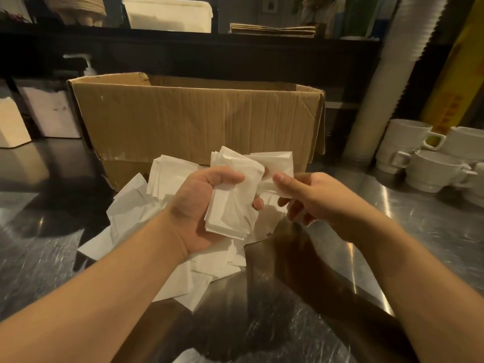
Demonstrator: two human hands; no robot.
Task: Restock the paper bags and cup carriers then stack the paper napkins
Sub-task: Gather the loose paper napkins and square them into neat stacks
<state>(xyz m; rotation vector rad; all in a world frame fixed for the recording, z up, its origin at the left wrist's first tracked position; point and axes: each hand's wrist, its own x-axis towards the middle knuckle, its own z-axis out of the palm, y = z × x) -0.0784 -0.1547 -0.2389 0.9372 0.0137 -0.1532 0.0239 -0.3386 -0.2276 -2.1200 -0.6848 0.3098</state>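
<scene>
Left hand point(199, 205) grips thick stack of white paper napkins point(233, 195) — right hand point(311, 197) pinches one napkin at 3 o'clock. Loose white napkin pile point(131, 210) below; brown cardboard box point(193, 119) at 12.

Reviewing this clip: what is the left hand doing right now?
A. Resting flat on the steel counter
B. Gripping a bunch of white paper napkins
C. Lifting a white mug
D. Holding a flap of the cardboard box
B: the left hand curls its thumb and fingers round a bunch of paper napkins, held above the loose napkin pile in front of the cardboard box.
</scene>
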